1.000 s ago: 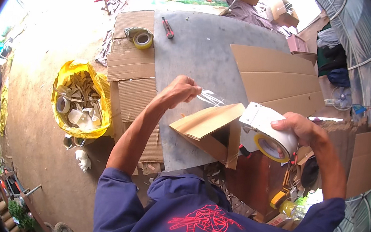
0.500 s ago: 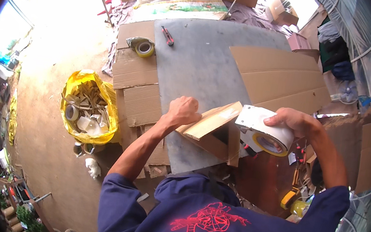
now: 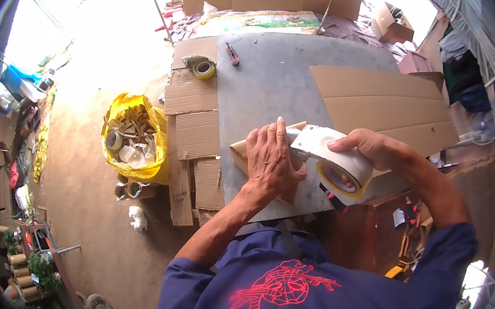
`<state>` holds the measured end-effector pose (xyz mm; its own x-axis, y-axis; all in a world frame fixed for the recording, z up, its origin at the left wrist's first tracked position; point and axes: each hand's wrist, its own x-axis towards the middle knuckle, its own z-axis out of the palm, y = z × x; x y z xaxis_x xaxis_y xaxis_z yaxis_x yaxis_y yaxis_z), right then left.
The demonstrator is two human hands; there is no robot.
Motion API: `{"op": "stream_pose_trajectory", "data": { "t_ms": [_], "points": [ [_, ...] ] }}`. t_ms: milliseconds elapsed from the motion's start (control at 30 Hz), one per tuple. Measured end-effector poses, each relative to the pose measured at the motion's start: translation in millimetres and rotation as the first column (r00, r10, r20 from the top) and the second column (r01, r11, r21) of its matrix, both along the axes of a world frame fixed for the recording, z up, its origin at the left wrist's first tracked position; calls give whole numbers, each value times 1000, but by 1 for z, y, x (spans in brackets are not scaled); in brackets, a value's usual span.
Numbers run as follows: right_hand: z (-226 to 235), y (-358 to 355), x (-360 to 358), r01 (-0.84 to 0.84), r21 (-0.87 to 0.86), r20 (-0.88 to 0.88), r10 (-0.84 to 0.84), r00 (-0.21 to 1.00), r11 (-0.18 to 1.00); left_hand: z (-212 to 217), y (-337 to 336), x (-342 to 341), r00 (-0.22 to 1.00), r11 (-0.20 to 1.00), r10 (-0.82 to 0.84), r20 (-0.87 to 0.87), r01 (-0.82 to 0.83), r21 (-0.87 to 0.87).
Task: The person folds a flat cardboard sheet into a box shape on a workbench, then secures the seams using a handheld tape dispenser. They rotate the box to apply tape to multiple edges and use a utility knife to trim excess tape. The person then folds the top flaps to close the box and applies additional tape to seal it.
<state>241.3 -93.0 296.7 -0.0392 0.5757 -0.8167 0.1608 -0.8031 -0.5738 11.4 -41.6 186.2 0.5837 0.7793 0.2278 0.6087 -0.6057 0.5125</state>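
Observation:
My right hand [image 3: 367, 146] grips a white tape gun [image 3: 322, 140] with a wide roll of tape in it. The gun's front end reaches the top of a small folded cardboard piece [image 3: 240, 151], close to the fingers of my left hand [image 3: 272, 162]. That left hand lies over the cardboard with its fingers stretched out, covering much of it. Under the tape roll, at the near edge of the grey tabletop [image 3: 268, 89], a black and red tool [image 3: 333, 198] partly shows.
A large flat cardboard sheet [image 3: 383, 106] lies on the right of the table. At the far left are a red utility knife [image 3: 232, 54] and another tape roll [image 3: 203, 69]. A yellow bag of scraps [image 3: 165, 169] stands on the floor, beside a small white object [image 3: 137, 219].
My left hand has opened from a closed shape and moved right onto the cardboard. The tape gun has shifted left to meet the cardboard. The whole view has swung slightly.

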Motion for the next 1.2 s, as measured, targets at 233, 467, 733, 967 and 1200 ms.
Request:
{"op": "stream_pose_trajectory", "data": {
  "t_ms": [233, 467, 733, 967, 1200],
  "points": [
    [9, -41, 12, 6, 25, -126, -3, 992, 1000, -10, -7, 6, 989, 996, 27, -148, -13, 93],
    [-43, -97, 50, 24, 157, -181, 5, 984, 987, -12, -2, 18, 976, 978, -40, -216, 82, 190],
    [-58, -97, 51, 50, 246, -228, 8, 974, 968, -1, 7, 16, 970, 984, -76, -229, 110, 140],
    [-46, -105, 22, 113, 152, -334, -57, 941, 982, -1, 13, 13, 953, 998, -6, -303, 27, 64],
    [-81, -134, 12, 268, 99, -415, -205, 886, 958, 7, 19, 20, 922, 995, -97, -375, 78, -66]
  ]
}}
